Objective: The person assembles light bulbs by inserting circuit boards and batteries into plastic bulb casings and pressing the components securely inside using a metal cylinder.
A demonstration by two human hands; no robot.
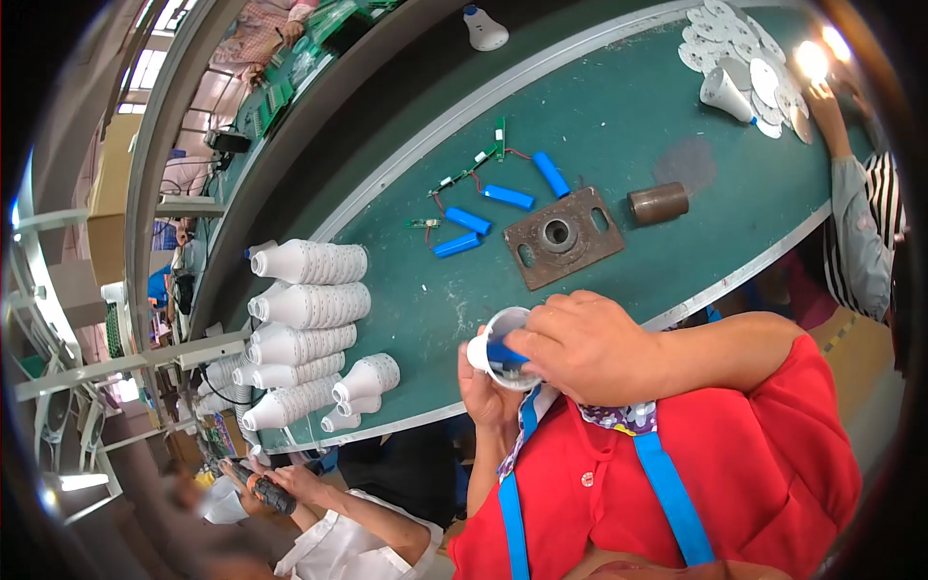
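My left hand [486, 394] is wrapped around a white cone-shaped plastic housing [478, 352], its wide mouth turned toward my right hand. The fingers of my right hand [590, 346] are closed at that mouth on a blue cylindrical battery [505, 354], which sits partly inside the housing; my fingers cover part of it. Just beyond my hands lies a brown metal plate [541, 259] with a raised ring and slots. Past it are several blue batteries [508, 197], joined by red wires to small green circuit boards [480, 158].
Stacked white housings [314, 302] stand at the table's left. A metal cylinder [658, 204] lies right of the plate. White discs [739, 48] pile up at the far right, near a co-worker's hand [827, 108] and lit bulbs. Another person at lower left holds a power tool [266, 491].
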